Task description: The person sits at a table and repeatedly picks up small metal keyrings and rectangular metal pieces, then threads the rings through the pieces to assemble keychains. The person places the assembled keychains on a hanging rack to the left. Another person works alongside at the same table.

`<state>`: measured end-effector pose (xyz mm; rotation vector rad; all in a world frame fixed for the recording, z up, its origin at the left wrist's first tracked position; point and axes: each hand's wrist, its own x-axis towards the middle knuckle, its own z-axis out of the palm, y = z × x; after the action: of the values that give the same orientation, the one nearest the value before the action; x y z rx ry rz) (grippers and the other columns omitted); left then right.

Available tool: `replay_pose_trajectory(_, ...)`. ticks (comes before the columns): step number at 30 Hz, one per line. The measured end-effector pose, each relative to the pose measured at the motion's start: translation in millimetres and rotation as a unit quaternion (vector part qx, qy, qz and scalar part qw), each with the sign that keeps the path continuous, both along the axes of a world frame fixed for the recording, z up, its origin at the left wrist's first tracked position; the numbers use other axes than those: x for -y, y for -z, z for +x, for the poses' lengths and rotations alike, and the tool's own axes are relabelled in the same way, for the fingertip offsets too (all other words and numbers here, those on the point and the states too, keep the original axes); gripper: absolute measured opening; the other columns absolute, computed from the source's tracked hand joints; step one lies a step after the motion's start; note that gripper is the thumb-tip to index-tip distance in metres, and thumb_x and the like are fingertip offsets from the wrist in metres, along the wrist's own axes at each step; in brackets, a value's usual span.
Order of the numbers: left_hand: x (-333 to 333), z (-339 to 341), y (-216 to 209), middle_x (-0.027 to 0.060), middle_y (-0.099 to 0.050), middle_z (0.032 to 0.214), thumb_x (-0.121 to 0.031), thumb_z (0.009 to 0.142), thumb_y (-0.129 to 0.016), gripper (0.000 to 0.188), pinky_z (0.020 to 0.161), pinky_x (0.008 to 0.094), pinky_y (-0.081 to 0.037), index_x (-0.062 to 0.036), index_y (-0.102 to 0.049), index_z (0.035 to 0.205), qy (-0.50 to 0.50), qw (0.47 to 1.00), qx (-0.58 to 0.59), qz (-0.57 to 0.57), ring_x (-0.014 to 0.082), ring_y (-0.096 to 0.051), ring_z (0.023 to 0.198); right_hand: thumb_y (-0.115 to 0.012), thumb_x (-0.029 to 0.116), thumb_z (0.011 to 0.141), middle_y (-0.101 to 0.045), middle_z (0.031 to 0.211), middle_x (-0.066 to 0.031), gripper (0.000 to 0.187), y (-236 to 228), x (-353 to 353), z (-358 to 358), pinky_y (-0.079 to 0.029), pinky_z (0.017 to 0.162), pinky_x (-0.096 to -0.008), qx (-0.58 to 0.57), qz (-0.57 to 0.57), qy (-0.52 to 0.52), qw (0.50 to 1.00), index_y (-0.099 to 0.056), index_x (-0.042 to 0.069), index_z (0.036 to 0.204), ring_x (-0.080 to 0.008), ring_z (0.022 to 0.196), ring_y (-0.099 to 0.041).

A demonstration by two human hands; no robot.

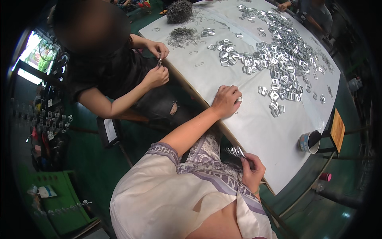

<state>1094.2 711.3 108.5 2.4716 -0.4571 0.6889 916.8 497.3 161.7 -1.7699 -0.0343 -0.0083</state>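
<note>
Presently, the left hand (226, 100) rests on the white table (250, 137) by its near edge, fingers curled; whether they grip anything cannot be told. The right hand (254, 170) pinches a row of shiny metal buckles (235, 151) between thumb and fingers, beside that edge near the closest corner. Loose buckles (284, 59) spread toward the far edge; 2 tangles of thin wire (183, 37) lie by the far-left corner. 1 co-worker (115, 75) sits above a green floor (87, 143).

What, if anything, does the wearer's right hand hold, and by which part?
The right hand holds a row of shiny silver metal buckles by its right end.
</note>
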Motion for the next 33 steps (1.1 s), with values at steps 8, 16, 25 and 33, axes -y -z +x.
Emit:
replay_pose_trajectory(8, -24.3, 34.1, -19.1, 0.0077, -0.057, 0.099, -0.021, 0.076, -0.071, 0.021, 0.084, 0.0411, -0.041, -0.0091, -0.063, 0.091, -0.067, 0.995, -0.013, -0.073, 0.0275, -0.056, 0.097, -0.062, -0.010, 0.076, -0.065, 0.079, -0.0124, 0.018, 13.6, 12.2, 21.1, -0.049, 0.066, -0.0283, 0.039, -0.049, -0.077, 0.995, -0.068, -0.001, 0.090, -0.0197, 0.070, -0.063)
replay_pose_trajectory(16, -64.1, 167.2, -6.2, 0.0129, -0.055, 0.123, -0.024, 0.081, -0.067, 0.033, 0.100, 0.0448, -0.035, -0.0089, -0.064, 0.110, -0.149, 0.988, 0.003, -0.028, 0.0298, -0.047, 0.119, -0.065, -0.009, 0.071, -0.066, 0.078, -0.0139, 0.020, 29.2, 8.2, 37.5, -0.051, 0.067, -0.0329, 0.050, -0.093, -0.112, 0.988, -0.069, 0.002, 0.086, -0.0269, 0.071, -0.065)
replay_pose_trajectory(25, -34.9, 172.5, -24.3, 0.0115, -0.057, 0.114, -0.029, 0.083, -0.066, 0.033, 0.094, 0.0470, -0.039, -0.0094, -0.064, 0.110, -0.101, 0.974, -0.203, -0.024, 0.0300, -0.049, 0.112, -0.068, -0.009, 0.067, -0.068, 0.077, -0.0105, 0.021, 36.3, -2.8, 45.3, -0.051, 0.068, -0.0327, 0.015, -0.090, -0.096, 0.991, -0.070, 0.004, 0.083, -0.0243, 0.073, -0.066)
replay_pose_trajectory(33, -90.6, 242.4, -35.5, 0.0071, -0.064, 0.108, -0.021, 0.082, -0.065, 0.023, 0.092, 0.0424, -0.041, -0.0110, -0.070, 0.102, -0.198, 0.940, -0.238, 0.143, 0.0276, -0.057, 0.105, -0.068, -0.008, 0.067, -0.069, 0.078, -0.0102, 0.021, 34.1, -3.1, 45.0, -0.051, 0.069, -0.0334, 0.014, -0.098, -0.096, 0.990, -0.070, 0.004, 0.084, -0.0255, 0.074, -0.066)
